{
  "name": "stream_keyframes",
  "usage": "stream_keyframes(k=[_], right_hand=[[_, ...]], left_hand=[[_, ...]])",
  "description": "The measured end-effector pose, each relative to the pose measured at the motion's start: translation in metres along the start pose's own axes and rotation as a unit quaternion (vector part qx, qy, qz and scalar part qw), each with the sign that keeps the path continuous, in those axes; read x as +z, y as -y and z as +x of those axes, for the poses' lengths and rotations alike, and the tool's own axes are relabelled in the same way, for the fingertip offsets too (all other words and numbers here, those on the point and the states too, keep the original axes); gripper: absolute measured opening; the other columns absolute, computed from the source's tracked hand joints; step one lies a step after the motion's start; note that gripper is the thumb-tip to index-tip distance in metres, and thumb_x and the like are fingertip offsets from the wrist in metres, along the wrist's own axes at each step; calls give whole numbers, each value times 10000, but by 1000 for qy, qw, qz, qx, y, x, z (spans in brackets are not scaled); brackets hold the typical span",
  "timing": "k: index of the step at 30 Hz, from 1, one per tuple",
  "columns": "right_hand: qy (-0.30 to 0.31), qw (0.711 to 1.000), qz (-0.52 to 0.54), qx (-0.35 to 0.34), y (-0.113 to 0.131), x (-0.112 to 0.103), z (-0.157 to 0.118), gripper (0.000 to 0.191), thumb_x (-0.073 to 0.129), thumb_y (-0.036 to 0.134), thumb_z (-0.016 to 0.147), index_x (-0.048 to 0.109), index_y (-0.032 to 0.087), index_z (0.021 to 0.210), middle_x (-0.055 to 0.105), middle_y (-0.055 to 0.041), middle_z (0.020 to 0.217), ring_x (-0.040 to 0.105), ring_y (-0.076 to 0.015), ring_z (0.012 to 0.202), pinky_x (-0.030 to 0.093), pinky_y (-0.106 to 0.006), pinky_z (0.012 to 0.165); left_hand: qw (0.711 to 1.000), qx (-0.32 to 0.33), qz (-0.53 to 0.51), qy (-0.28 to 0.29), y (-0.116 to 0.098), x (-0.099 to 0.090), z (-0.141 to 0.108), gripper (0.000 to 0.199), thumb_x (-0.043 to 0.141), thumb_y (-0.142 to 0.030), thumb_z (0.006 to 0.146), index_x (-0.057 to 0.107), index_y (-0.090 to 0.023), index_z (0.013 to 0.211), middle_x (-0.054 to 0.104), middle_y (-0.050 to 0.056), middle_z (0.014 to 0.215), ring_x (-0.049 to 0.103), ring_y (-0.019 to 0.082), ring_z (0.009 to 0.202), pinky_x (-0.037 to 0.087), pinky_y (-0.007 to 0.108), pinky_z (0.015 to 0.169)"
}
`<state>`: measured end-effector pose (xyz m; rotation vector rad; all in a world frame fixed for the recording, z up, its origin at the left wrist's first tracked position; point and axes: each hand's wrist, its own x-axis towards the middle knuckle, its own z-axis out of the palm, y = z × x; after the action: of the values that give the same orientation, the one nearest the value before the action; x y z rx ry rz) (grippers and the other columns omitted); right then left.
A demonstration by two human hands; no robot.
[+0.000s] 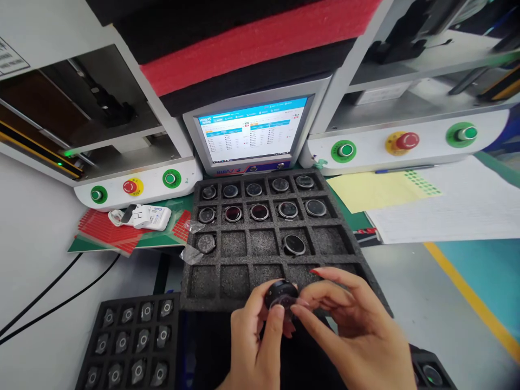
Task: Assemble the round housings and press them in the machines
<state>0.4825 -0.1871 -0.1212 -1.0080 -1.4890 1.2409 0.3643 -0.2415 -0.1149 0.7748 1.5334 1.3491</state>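
Observation:
A round black watch case [277, 290] is gripped between the thumb and fingers of my left hand [258, 336], over the near edge of a grey foam tray [218, 257]. Thumb and index finger of my right hand [357, 330] pinch a thin, clear film [286, 305] at the watch's near side; whether the film still clings to the watch I cannot tell. The tray's two far rows hold several round watches [259, 212]. In its third row sit a watch at the left under clear wrap [206, 243] and a dark-faced one [294, 245] right of centre.
Beyond the tray stands a monitor [255, 135], flanked by machines with green buttons [346, 150] and red stop buttons [407, 140]. A second foam tray [134, 330] with wrapped watches is at lower left. Papers [447, 211] and a pen [402, 169] lie at right.

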Motion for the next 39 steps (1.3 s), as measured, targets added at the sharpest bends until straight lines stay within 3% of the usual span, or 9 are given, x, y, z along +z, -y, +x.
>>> stream_keyframes(k=[8, 13, 15, 17, 20, 24, 29, 35, 39], right_hand=[[-129, 991, -12, -16, -14, -3, 11, 435, 733, 196, 784, 560, 262, 1178, 628, 17, 859, 542, -68, 501, 501, -156, 452], [-244, 967, -69, -5, -33, -36, 6, 294, 710, 265, 844, 585, 218, 1106, 670, -29, 834, 619, -111, 603, 543, -183, 562], [-242, 968, -66, -4, -37, -47, 1, 280, 710, 273, 857, 592, 215, 1105, 683, -40, 833, 643, -131, 629, 557, -200, 572], [-233, 971, -55, -8, -41, -55, -2, 268, 708, 268, 870, 598, 217, 1109, 693, -45, 848, 661, -145, 653, 575, -217, 588], [-232, 972, -29, -7, -45, -60, -4, 247, 700, 261, 886, 605, 215, 1110, 702, -50, 854, 680, -158, 683, 591, -226, 608], [-224, 974, -27, -5, -49, -67, -4, 260, 685, 239, 900, 594, 226, 1144, 707, -52, 868, 688, -153, 711, 589, -208, 633], [-244, 968, -57, 2, -51, -77, -6, 257, 656, 260, 914, 561, 230, 1151, 695, -34, 835, 680, -139, 708, 573, -182, 632], [-225, 972, -67, 20, -52, -79, -3, 300, 681, 293, 883, 547, 222, 1141, 701, -42, 812, 683, -166, 678, 576, -206, 569], [-234, 971, -51, 22, -53, -75, -1, 305, 687, 340, 868, 556, 219, 1116, 694, -39, 785, 663, -159, 622, 565, -204, 543]], left_hand=[[1000, -8, -8, -23, 1, 1, -1, 375, 601, -540, 901, 659, -172, 948, 767, 73, 813, 664, 157, 611, 551, 249, 625], [959, 173, 222, -39, -5, 0, 19, 130, 529, -331, 976, 591, -216, 976, 765, 38, 787, 728, 177, 675, 553, 232, 643], [892, 308, 331, 10, -11, 10, 41, 76, 520, -224, 973, 579, -208, 1018, 776, 42, 830, 745, 175, 687, 564, 224, 632], [778, 443, 442, 50, -15, 28, 66, 126, 493, -141, 963, 599, -170, 1024, 779, 67, 860, 751, 177, 717, 581, 235, 655], [641, 549, 531, 78, -11, 62, 98, 205, 475, -33, 913, 658, -124, 904, 765, 103, 841, 737, 204, 775, 585, 282, 696], [584, 551, 588, 104, 2, 99, 119, 240, 511, 36, 847, 661, -103, 720, 678, 98, 673, 656, 220, 657, 512, 304, 565], [550, 513, 637, 165, 4, 121, 120, 183, 623, -26, 846, 682, -81, 681, 639, 100, 655, 624, 218, 674, 453, 289, 540], [556, 433, 670, 232, -9, 108, 117, 186, 705, -221, 874, 724, -129, 714, 699, 86, 744, 667, 230, 788, 525, 316, 654], [568, 400, 672, 256, -12, 94, 122, 261, 556, -133, 952, 668, -96, 1185, 685, 113, 1265, 616, 245, 1174, 507, 361, 963]])
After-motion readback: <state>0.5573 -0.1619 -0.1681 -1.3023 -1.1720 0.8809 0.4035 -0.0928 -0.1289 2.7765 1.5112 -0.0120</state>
